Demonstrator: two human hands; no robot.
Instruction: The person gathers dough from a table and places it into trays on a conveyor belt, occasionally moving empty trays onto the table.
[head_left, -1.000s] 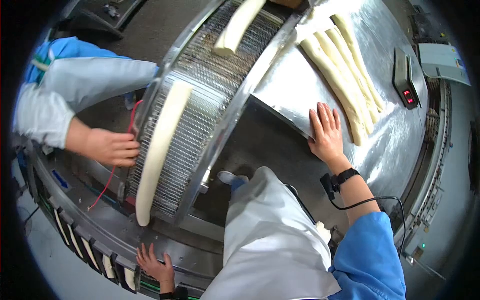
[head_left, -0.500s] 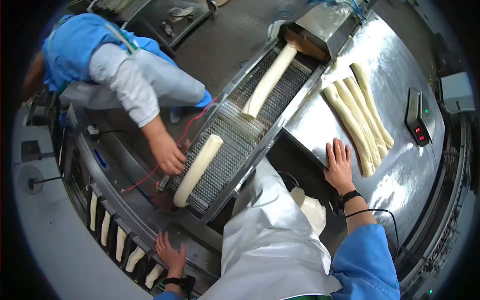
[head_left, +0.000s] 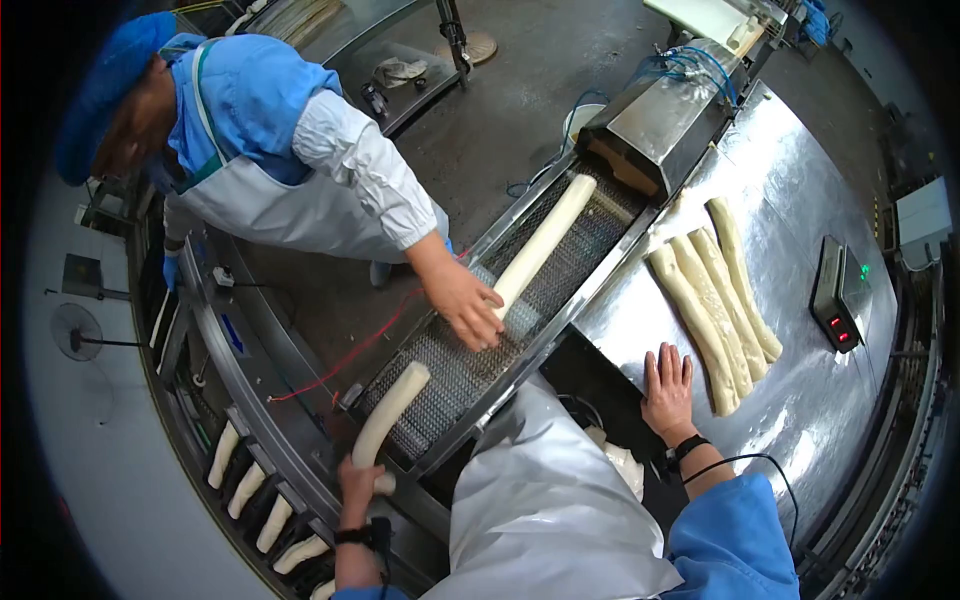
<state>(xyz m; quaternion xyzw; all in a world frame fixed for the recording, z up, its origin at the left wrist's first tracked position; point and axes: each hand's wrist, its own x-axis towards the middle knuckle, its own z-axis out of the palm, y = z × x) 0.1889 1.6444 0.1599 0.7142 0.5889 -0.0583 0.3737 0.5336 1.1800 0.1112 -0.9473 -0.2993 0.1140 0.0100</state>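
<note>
My left hand (head_left: 357,488) is closed around the lower end of a pale dough log (head_left: 392,415), which hangs partly past the near end of a wire-mesh conveyor belt (head_left: 445,372). Some of its fingers are hidden by the dough. My right hand (head_left: 667,400) lies flat with fingers stretched on a steel table (head_left: 790,450), holding nothing. Just beyond its fingertips, several long dough strips (head_left: 705,320) lie side by side. A second dough log (head_left: 547,243) rests farther up the belt, near the metal outlet housing.
Across the belt, a co-worker's hand (head_left: 465,303) reaches over the mesh beside the second log's lower end. A scale with a red display (head_left: 838,300) stands on the table. At lower left, dough pieces (head_left: 245,490) sit in slots beside a curved metal rail (head_left: 270,420).
My left hand has moved up onto the near log, which has slid down the belt. The second log has left the outlet. The co-worker's hand has shifted up the belt; my right hand stays on the table.
</note>
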